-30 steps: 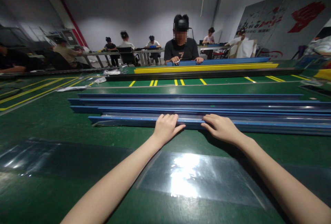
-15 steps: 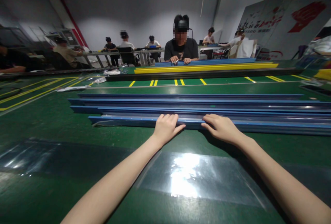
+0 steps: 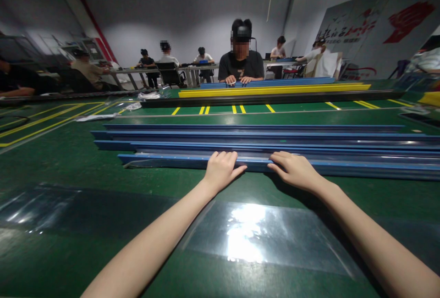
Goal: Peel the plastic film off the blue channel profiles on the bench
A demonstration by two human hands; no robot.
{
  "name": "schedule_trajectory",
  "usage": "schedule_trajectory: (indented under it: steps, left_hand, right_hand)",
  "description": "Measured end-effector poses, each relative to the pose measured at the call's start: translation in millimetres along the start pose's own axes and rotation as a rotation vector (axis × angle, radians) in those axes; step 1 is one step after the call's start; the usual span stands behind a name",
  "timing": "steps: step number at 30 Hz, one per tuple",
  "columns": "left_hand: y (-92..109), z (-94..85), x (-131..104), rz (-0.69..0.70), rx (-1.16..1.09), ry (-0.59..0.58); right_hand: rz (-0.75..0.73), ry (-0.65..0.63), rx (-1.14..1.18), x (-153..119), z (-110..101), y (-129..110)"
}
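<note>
Several long blue channel-shaped strips lie side by side across the green table [image 3: 62, 169]. My left hand [image 3: 220, 173] is closed over the front edge of the nearest blue strip [image 3: 172, 161], with its thumb along the near side. Farther right on that same strip, my right hand [image 3: 296, 169] grips the edge, fingers bent over the top and thumb in front. The fingertips of both hands are partly hidden behind the edge. Clear film shows at the strip's left end.
A clear plastic sheet [image 3: 285, 238] lies under my forearms, reflecting light. Beyond the blue strips are a black strip [image 3: 275, 99] and a yellow strip [image 3: 275, 89]. Across the table a co-worker [image 3: 252, 64] has both hands at another blue strip [image 3: 292, 82]. A dark flat object [image 3: 417, 119] rests at right.
My hands and the near blue strips stay in place. Across the table, the co-worker's blue strip has slid slightly left, and their hands have shifted a little.
</note>
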State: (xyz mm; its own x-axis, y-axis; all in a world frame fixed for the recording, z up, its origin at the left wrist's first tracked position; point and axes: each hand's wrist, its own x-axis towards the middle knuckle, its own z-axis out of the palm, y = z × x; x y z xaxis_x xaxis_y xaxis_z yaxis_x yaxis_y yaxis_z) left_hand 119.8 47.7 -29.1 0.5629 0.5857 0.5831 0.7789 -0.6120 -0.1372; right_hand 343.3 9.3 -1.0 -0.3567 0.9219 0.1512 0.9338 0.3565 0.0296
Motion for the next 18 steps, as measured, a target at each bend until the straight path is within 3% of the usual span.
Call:
schedule_trajectory:
  steps: [18]
  left_hand:
    - [0.1,0.6,-0.3,-0.002,0.006,0.014]
  right_hand:
    - [-0.003,-0.005,0.005,0.2,0.8,0.9]
